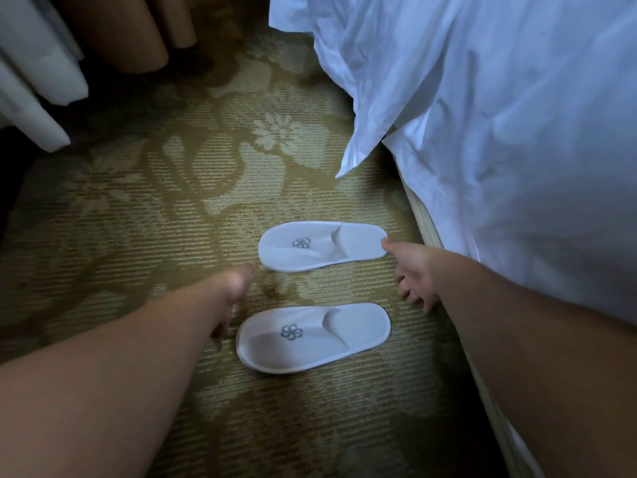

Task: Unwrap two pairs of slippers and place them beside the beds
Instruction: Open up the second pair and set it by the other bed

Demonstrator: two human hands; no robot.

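1. Left hand: fingers loose, holding nothing; the near slipper lies just right of them.
2. Right hand: fingers spread, empty; thumb tip meets the far slipper.

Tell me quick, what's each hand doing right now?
Left hand: open, holding nothing, beside the near slipper.
Right hand: open, holding nothing, at the end of the far slipper.

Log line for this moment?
slippers: far slipper, near slipper unwrapped, parallel on carpet beside bed | left hand: empty, fingers relaxed | right hand: empty, at far slipper heel
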